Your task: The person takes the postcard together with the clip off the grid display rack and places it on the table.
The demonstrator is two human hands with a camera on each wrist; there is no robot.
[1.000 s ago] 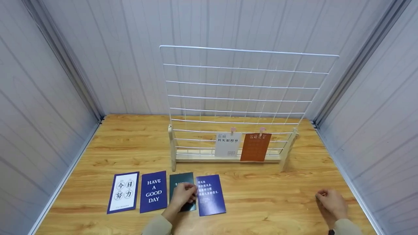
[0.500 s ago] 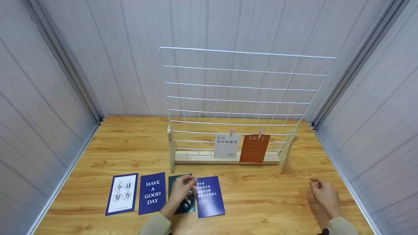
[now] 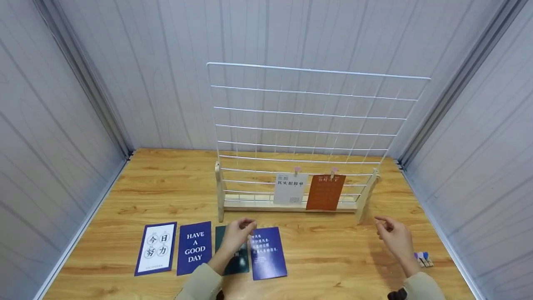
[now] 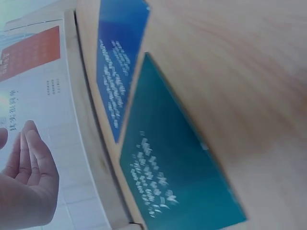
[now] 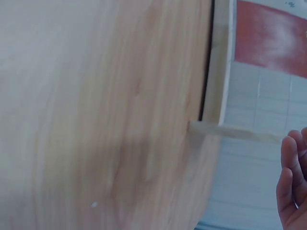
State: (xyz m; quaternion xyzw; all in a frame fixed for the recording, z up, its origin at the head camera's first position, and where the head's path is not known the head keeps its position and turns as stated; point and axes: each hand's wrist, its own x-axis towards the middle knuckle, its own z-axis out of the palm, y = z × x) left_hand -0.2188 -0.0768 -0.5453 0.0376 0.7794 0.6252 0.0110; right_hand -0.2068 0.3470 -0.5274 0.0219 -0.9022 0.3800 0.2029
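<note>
My left hand [image 3: 237, 235] hovers over the dark green card [image 3: 239, 262], its fingers loosely bent. The left wrist view shows this hand [image 4: 33, 182] with thumb and fingers apart, nothing between them. To its right lies a blue card [image 3: 269, 254] with white writing. My right hand [image 3: 394, 238] is raised over the table at the right, fingers bent, nothing visible in them; its fingertips are partly cut off in the right wrist view. Beside its wrist lie several small clothespins [image 3: 424, 260] with purple and blue tops; the hand may hide more.
A white wire grid rack [image 3: 310, 148] on wooden feet stands behind the cards. Pink clothespins hold a white card [image 3: 290, 189] and an orange card [image 3: 326, 192] on it. The "HAVE A GOOD DAY" card [image 3: 194, 248] and a white-centred card [image 3: 156, 248] lie left.
My left hand has risen off the green card, slightly forward. My right hand has moved forward and left, uncovering clothespins on the table. The cards have stayed in place.
</note>
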